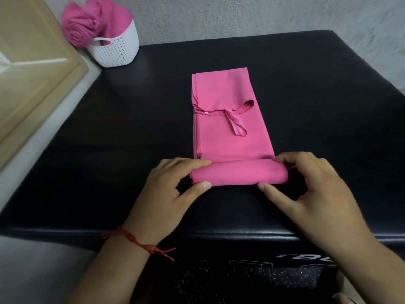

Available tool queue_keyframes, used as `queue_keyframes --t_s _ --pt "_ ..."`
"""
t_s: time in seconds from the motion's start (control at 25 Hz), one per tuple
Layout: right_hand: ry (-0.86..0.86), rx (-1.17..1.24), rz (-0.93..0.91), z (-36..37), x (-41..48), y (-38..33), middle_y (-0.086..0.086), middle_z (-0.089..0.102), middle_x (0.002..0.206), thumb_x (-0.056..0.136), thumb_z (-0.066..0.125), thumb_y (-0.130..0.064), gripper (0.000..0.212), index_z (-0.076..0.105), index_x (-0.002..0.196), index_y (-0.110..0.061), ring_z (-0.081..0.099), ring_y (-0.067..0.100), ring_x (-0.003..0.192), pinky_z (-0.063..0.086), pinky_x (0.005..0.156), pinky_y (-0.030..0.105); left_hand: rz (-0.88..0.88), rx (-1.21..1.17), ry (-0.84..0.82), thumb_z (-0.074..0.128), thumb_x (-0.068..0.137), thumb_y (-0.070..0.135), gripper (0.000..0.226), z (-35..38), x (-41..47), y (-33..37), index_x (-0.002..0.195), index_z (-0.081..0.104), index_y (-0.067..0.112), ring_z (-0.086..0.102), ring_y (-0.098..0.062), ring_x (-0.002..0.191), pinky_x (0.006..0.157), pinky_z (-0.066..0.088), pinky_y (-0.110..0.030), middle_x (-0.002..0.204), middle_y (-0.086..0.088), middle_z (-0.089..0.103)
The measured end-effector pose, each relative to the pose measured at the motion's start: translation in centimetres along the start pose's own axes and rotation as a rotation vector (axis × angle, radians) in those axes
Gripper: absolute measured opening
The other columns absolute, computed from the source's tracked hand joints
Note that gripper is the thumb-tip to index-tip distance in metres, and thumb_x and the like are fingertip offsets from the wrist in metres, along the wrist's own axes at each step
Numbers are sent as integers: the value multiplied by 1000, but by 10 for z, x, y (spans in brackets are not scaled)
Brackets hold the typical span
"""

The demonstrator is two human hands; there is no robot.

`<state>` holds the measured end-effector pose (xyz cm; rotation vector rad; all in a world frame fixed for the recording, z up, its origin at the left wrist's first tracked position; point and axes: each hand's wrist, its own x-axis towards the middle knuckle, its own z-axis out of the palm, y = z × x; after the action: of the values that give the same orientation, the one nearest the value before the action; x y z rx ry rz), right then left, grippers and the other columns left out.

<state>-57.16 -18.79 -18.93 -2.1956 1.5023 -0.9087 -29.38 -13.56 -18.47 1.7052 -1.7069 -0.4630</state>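
Near the front edge of the surface (pixel 109 150), the left grip (pixel 173 191) and right grip (pixel 311 189) each pinch one side of the rolled end (pixel 238 175) of the pink cloth (pixel 228 132) between them.

We see through one wide-angle camera on our head, facing forward and steeply down at the black table (pixel 109 139). It sits close: our left hand (pixel 173 194) and right hand (pixel 306 189) fill the lower frame, the pink cloth (pixel 228 128) lies mid-frame, and the white basket (pixel 116 51) and grey wall (pixel 241 16) edge the top.
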Motion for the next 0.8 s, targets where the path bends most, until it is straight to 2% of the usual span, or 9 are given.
queue_keyframes --t_s 0.08,0.2,0.24,0.32,0.4,0.6,0.68,0.8 --pt "-40 -19 0 1 1 3 -24 61 110 81 78 -57 51 64 125 -35 55 13 99 52 86 48 -54 -22 19 74 89 47 37 1 1 -1 125 64 45 56 -3 118 99 45 -24 116 28 61" --pt "-55 46 22 0 5 7 -25 64 107 80 73 -65 51 67 124 -39 55 9 98 51 88 45 -93 -121 27 71 89 50 30 1 1 0 115 60 38 62 -6 108 88 43 -13 109 21 68" --pt "-59 65 26 -2 4 9 -25 65 105 79 73 -66 50 69 121 -39 55 8 98 50 88 40 -92 -158 26 69 89 50 28 0 1 2 111 60 35 63 -8 102 82 43 -11 103 17 70" --pt "-61 99 33 -3 4 10 -23 66 99 78 72 -67 44 71 111 -38 56 8 96 46 84 25 -67 -209 13 66 91 47 23 -2 0 7 104 60 29 65 -13 92 75 46 -16 93 8 71" --pt "-61 116 35 -3 4 10 -20 65 100 87 68 -71 37 70 101 -37 57 9 92 42 77 16 -40 -231 -14 65 95 42 18 -4 0 9 100 60 25 67 -17 92 77 50 -20 90 3 71" --pt "-61 93 -7 3 6 13 -15 61 84 92 50 -77 44 64 89 -36 56 8 86 40 76 31 -6 -170 -55 61 100 35 11 -2 -1 11 94 63 26 64 -22 90 79 51 -31 85 4 65" --pt "-65 76 2 5 9 14 -14 60 80 94 45 -79 49 62 86 -34 55 8 84 41 75 35 45 -97 17 65 98 32 3 2 -3 12 95 65 31 61 -19 96 84 48 -27 92 10 63" --pt "-55 52 23 7 13 13 -11 59 76 94 42 -79 53 61 83 -31 55 9 81 44 74 40 182 -34 98 73 94 19 10 3 -6 12 102 72 26 59 -19 106 94 43 -23 105 14 61"
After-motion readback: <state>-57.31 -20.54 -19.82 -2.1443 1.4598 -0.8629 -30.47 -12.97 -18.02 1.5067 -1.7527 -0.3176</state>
